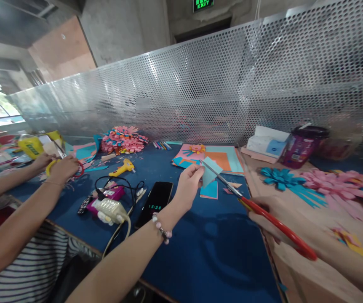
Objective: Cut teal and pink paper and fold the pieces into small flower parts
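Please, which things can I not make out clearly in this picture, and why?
All in the head view:
Part of the right hand: hidden behind the red scissors handle.
Upper line of the green exit sign: cut off by the top edge.
Print on the purple cup: too blurred to read.
Head of the striped-shirt co-worker: outside the left edge.

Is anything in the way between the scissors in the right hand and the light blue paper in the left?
Nothing visible: the red-handled scissors in the right hand reach right to the light blue paper. The left hand pinches its edge, close beside the scissors' tips.
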